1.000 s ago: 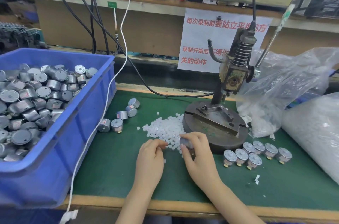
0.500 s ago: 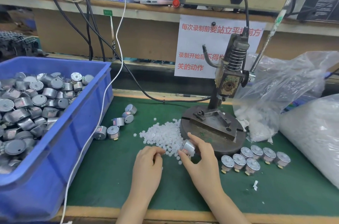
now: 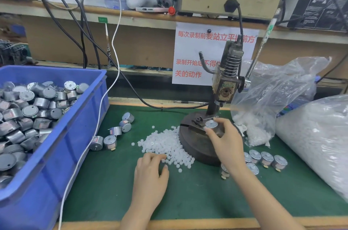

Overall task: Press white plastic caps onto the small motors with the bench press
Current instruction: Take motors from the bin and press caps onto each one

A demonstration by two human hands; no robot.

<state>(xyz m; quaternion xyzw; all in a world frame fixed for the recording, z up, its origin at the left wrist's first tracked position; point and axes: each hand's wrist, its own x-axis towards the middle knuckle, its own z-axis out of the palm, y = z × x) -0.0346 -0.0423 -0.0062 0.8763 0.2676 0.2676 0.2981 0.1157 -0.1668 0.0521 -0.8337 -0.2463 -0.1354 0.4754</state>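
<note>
Right hand (image 3: 226, 139) pinches the motor (image 3: 211, 123) onto the bench press (image 3: 226, 86) fixture, left hand (image 3: 150, 171) resting slack at the cap pile (image 3: 165, 143); seated crooked, the ram could jam it or nip those fingers (image 3: 220, 120).

A worn, dark metal bench press (image 3: 226, 86) with a coiled spring on its head stands upright on a round base at the back of the green bench. At the fixture plate on that base, a small silver cylindrical motor (image 3: 211, 124) is upright with a white nub on top, in the grip of the right hand (image 3: 226, 141). A heap of small white plastic caps (image 3: 165, 143) lies against the base's left side. Five loose silver motors (image 3: 120, 129) lie further left. More motors (image 3: 266, 159), white centres up, stand grouped to the base's right.
</note>
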